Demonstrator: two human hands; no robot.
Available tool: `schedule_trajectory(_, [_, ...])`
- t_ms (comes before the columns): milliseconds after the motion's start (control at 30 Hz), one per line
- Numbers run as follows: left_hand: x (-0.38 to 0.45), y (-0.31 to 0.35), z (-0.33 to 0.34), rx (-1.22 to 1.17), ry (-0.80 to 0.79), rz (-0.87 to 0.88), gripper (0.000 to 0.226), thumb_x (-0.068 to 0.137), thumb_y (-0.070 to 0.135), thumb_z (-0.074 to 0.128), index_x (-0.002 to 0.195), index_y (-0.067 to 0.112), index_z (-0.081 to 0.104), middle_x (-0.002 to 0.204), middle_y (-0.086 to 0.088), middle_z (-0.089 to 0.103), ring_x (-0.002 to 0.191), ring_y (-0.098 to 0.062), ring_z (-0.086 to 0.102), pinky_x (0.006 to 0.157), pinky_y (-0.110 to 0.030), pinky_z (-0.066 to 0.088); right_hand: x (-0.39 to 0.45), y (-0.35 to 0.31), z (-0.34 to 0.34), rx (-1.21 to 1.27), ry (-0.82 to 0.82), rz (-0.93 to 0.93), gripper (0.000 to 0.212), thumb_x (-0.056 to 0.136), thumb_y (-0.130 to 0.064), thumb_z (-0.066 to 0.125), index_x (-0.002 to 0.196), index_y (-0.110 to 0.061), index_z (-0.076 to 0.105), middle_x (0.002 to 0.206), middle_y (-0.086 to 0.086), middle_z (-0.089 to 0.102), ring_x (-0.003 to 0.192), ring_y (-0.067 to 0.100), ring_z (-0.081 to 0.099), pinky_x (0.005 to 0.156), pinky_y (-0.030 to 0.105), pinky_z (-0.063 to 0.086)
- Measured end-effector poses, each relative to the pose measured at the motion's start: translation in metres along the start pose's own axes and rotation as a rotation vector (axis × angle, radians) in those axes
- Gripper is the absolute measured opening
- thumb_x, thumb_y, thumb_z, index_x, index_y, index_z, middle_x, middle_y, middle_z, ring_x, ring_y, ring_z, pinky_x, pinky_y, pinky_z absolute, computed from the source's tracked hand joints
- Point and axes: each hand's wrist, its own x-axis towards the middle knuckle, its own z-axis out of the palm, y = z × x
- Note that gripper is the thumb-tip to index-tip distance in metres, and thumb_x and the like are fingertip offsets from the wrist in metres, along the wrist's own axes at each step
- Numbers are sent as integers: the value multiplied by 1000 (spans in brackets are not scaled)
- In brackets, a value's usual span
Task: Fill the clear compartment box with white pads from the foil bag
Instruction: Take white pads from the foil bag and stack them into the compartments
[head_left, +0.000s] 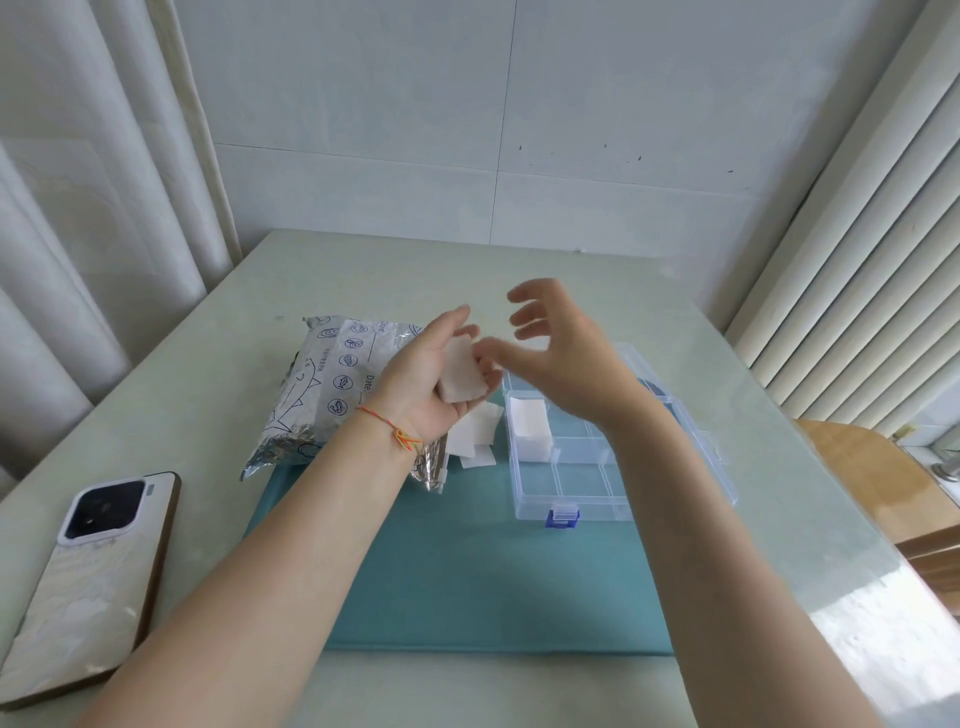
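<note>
Head view: on the teal mat (467, 571) the foil bag (332, 384) lies far left and the clear compartment box (582, 478) sits right, lid open, one left compartment already packed with pads. Above them the left hand (436, 384) cups a small stack of white pads (462, 374), while the right hand (550, 364) hangs spread, thumb and forefinger at the stack's edge. Best to square the stack first, then lower it flat into an empty cell. Loose pads (475, 434) lie between bag and box.
</note>
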Motion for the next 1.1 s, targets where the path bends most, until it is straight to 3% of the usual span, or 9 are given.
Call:
schedule_trajectory(67, [-3, 4, 5, -72, -9, 83, 3, 95, 13, 57, 94, 11, 56, 63, -4, 56, 55, -17, 58, 60, -30, 57, 3, 1, -6, 195, 76, 185, 26, 87, -28, 66, 106, -16, 54, 99, 5, 67, 83, 16, 67, 76, 35, 55])
schedule_trajectory(200, [-2, -2, 15, -60, -72, 183, 13, 98, 6, 47, 106, 12, 55, 71, -8, 67, 72, -23, 66, 92, -38, 48, 1, 3, -12, 459, -54, 339, 15, 91, -20, 63, 86, -8, 56, 85, 11, 70, 75, 21, 67, 78, 39, 57])
schedule_trajectory(367, [-4, -15, 36, 59, -234, 184, 20, 101, 8, 41, 118, 13, 50, 115, -10, 70, 96, -24, 68, 75, -31, 54, -2, 13, -23, 524, -112, 313, 15, 88, -17, 68, 83, -6, 60, 81, 11, 63, 74, 19, 63, 76, 32, 57])
schedule_trajectory(433, [-5, -20, 43, 85, -281, 162, 25, 101, 6, 41, 124, 10, 50, 121, -11, 67, 100, -23, 68, 79, -32, 56, -3, 21, -29, 556, -84, 322, 19, 85, -9, 70, 94, -4, 55, 82, 9, 59, 72, 19, 61, 69, 30, 54])
schedule_trajectory(500, [-5, -22, 49, 175, -300, 160, 30, 101, 6, 42, 129, 10, 49, 124, -10, 66, 104, -22, 66, 87, -35, 56, -5, 30, -37, 543, -83, 322, 21, 83, -5, 72, 90, -9, 52, 83, 6, 60, 72, 19, 61, 65, 28, 50])
schedule_trajectory(667, [7, -30, 51, 600, -43, 255, 28, 95, 14, 57, 123, 16, 58, 121, -8, 66, 102, -20, 62, 93, -37, 49, -9, 54, -52, 533, -69, 372, 25, 84, 1, 70, 76, -15, 52, 70, 5, 58, 60, 16, 56, 59, 25, 46])
schedule_trajectory(800, [17, -39, 42, 1237, 123, 510, 15, 90, 14, 58, 95, 23, 68, 99, 2, 69, 90, -15, 62, 80, -27, 48, -13, 75, -56, 332, -86, 452, 19, 84, -1, 67, 77, -17, 60, 68, 5, 61, 51, 11, 56, 56, 24, 43])
schedule_trajectory(933, [14, -43, 39, 1762, 108, 511, 21, 85, 15, 58, 85, 27, 75, 95, 2, 70, 92, -21, 62, 81, -29, 50, -14, 78, -54, 120, -166, 527, 19, 83, -3, 60, 80, -18, 71, 73, 2, 67, 57, 11, 60, 57, 21, 44])
schedule_trajectory(1100, [7, -43, 45, 1990, 84, 458, 18, 84, 19, 60, 92, 29, 73, 106, 7, 69, 103, -20, 61, 89, -30, 49, -8, 70, -52, -118, -220, 575, 21, 87, -11, 60, 100, -14, 76, 95, 9, 73, 74, 17, 61, 57, 20, 43])
